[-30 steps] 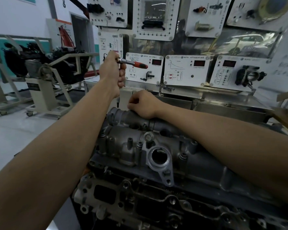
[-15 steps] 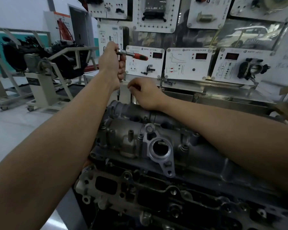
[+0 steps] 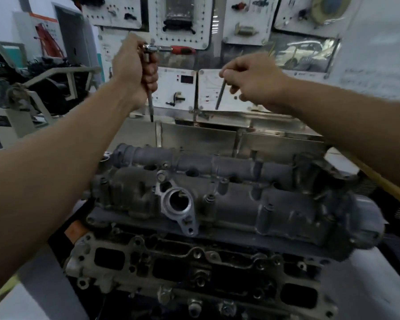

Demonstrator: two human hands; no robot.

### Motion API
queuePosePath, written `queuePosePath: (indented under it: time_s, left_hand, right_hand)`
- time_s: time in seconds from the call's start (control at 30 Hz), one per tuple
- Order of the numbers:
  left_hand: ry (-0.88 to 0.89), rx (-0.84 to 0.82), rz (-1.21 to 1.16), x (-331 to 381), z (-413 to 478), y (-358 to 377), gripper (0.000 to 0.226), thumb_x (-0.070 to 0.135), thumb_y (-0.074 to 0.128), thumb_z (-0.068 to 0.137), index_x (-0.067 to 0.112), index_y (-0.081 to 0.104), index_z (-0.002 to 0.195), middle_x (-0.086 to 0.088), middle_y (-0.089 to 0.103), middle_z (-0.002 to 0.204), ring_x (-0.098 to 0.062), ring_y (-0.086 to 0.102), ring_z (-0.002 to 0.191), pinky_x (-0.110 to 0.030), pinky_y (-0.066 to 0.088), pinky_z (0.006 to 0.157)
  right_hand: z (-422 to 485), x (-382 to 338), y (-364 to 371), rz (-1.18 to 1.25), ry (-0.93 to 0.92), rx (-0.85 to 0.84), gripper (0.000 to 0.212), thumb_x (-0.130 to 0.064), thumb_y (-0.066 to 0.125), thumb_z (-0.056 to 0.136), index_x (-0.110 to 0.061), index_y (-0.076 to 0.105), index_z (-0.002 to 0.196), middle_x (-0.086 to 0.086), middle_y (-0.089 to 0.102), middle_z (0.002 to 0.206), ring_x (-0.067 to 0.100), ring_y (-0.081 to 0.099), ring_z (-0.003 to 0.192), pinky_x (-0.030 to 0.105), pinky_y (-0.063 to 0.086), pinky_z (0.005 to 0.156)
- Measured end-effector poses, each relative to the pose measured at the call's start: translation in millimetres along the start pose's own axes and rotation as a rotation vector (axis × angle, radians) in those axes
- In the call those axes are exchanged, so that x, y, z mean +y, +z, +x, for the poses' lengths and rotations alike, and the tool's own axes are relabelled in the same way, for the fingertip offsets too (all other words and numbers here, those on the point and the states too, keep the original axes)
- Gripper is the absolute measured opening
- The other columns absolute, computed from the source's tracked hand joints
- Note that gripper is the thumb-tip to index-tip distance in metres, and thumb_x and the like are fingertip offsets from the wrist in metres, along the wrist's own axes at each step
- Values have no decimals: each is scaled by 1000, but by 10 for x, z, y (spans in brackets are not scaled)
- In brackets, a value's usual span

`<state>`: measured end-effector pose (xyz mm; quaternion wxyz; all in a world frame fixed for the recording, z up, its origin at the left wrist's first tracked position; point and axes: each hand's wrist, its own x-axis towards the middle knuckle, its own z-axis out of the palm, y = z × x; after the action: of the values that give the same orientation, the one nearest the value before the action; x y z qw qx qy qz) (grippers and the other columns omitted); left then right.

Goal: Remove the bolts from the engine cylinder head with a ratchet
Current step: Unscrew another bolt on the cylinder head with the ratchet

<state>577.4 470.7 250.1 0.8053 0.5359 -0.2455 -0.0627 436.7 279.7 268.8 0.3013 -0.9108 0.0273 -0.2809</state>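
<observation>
The grey engine cylinder head (image 3: 240, 204) fills the lower middle of the head view, with several bolt holes along its top. My left hand (image 3: 134, 72) is raised above its far left end and grips the ratchet's long extension bar, whose tip hangs free in the air. The ratchet (image 3: 171, 49) has a chrome head and a red handle that sticks out to the right. My right hand (image 3: 252, 82) is raised at about the same height and pinches a long dark bolt (image 3: 220, 94) by its top. The bolt hangs down, clear of the head.
A shiny metal bench edge (image 3: 240, 125) runs behind the engine. Above it stands a wall of white training panels (image 3: 183, 88) with red displays. Another engine on a white stand (image 3: 32, 88) sits on the floor at the left. A yellow strip (image 3: 388, 188) lies at the right.
My right hand has come up off the cylinder head with a long bolt pinched in it. My left hand has lifted the ratchet and extension higher, away from the head.
</observation>
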Motion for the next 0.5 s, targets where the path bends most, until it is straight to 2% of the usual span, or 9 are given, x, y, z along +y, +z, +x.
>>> queuePosePath:
  time_s: [0.1, 0.23, 0.33, 0.5]
  left_hand:
    - [14, -189, -43, 140, -170, 661, 37, 33, 37, 98, 19, 53, 67, 4, 37, 58, -11, 29, 51, -25, 26, 48]
    - [-16, -463, -87, 104, -644, 1763, 39, 33, 36, 99, 18, 54, 69, 5, 38, 56, -11, 30, 51, -25, 29, 47]
    - [-111, -617, -127, -33, -1070, 2599, 39, 33, 35, 98, 17, 52, 67, 4, 37, 54, -12, 27, 50, -25, 27, 46]
    - [-317, -786, -78, -456, -1786, 3796, 38, 33, 37, 96, 18, 50, 64, 4, 35, 51, -11, 26, 45, -24, 22, 44]
  right_hand:
    - [-516, 144, -642, 95, 110, 33, 15, -17, 58, 102, -19, 71, 95, 1, 67, 85, 9, 60, 73, 22, 50, 58]
    - [-1434, 434, -1358, 250, 252, 106, 17, -14, 58, 101, -15, 74, 96, -6, 67, 74, 6, 61, 68, 21, 49, 56]
    - [-2142, 703, -1831, 351, 380, 154, 18, -12, 56, 101, -11, 75, 100, -3, 65, 73, 9, 60, 69, 22, 48, 56]
    - [-3255, 1158, -2466, 372, 542, 283, 21, -10, 57, 100, -13, 77, 96, -1, 66, 74, 10, 59, 69, 23, 48, 58]
